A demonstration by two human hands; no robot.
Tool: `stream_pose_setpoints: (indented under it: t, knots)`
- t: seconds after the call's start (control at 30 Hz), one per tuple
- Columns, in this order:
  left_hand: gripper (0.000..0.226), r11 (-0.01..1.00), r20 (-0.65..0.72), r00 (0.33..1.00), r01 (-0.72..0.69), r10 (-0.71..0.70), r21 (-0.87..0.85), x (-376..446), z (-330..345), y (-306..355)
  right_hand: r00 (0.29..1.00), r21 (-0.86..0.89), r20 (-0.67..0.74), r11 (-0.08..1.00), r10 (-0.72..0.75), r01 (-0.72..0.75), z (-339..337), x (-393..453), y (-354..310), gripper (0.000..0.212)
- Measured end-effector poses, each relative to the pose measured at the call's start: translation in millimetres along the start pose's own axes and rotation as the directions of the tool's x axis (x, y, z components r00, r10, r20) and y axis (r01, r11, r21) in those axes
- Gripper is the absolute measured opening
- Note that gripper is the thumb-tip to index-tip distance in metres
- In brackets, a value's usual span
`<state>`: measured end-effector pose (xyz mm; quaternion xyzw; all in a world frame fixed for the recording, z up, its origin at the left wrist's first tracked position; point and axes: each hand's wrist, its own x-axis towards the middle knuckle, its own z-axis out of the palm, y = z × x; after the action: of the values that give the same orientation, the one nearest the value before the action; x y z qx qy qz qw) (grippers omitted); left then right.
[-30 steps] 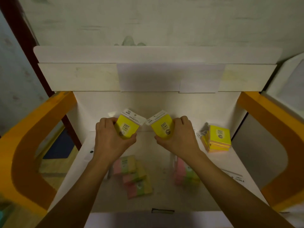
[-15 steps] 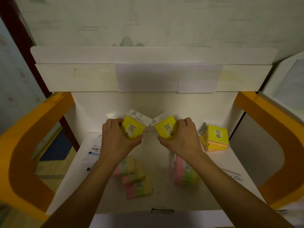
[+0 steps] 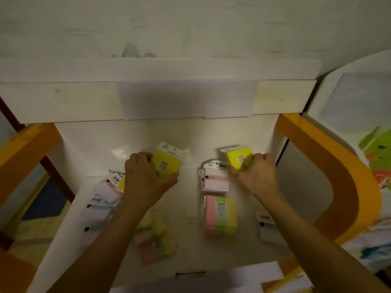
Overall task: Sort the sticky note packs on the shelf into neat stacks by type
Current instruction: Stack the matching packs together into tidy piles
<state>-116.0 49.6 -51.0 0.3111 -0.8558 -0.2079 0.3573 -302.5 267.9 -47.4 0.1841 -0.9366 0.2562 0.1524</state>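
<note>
Head view: a yellow 2207 sticky note pack [image 3: 166, 166] is gripped by the curled fingers of the left hand [image 3: 146, 182] at 10 o'clock on the shelf [image 3: 190, 250]. A second yellow pack [image 3: 240, 158] is pinched by the right hand [image 3: 257, 176] at 1 o'clock. A pink-green-yellow 2209 pack [image 3: 220, 216] lies at 3 o'clock, a white-pink pack [image 3: 214, 177] just beyond it

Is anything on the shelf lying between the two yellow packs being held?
Yes. A white-and-pink pack lies on the shelf between the left hand's yellow pack and the right hand's yellow pack, close beside the right one.
</note>
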Motion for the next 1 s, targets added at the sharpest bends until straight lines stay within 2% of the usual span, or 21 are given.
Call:
stream_pose_setpoints:
  t: [0.07,0.13,0.23,0.3,0.37,0.53,0.7,0.83,1.0]
  knots:
    - [0.078,1.000,0.000,1.000,-0.006,0.006,0.000,0,7,4,0.996,-0.105,0.019,0.990,0.092,-0.089,-7,18,19,0.086]
    - [0.078,1.000,0.008,1.000,-0.017,0.017,0.004,-2,12,8,0.992,-0.223,0.049,0.969,0.119,-0.105,-10,30,29,0.090]
    - [0.077,1.000,0.015,0.999,-0.029,0.029,0.012,-4,20,12,0.982,-0.239,0.075,0.960,0.171,-0.149,-4,36,37,0.084]
    - [0.078,1.000,0.026,0.999,-0.027,0.026,0.013,-5,23,15,0.970,-0.299,0.115,0.939,0.214,-0.172,5,33,43,0.088]
    - [0.078,0.999,0.040,0.999,-0.029,0.028,0.023,-5,24,16,0.964,-0.346,0.149,0.925,0.221,-0.159,14,30,47,0.092]
    - [0.077,1.000,0.054,0.998,-0.011,0.010,0.028,-2,21,17,0.975,-0.366,0.127,0.922,0.182,-0.124,14,27,51,0.088]
    - [0.077,1.000,0.046,0.999,-0.011,0.010,0.029,-2,19,19,0.972,-0.339,0.147,0.933,0.181,-0.122,11,26,50,0.087]
    - [0.076,1.000,0.050,0.999,-0.012,0.011,0.017,0,15,23,0.983,-0.282,0.045,0.946,0.180,-0.160,2,23,42,0.109]
    - [0.076,0.999,0.070,0.997,-0.028,0.029,-0.017,9,13,40,0.997,-0.096,-0.061,0.994,0.037,-0.043,-23,27,25,0.092]
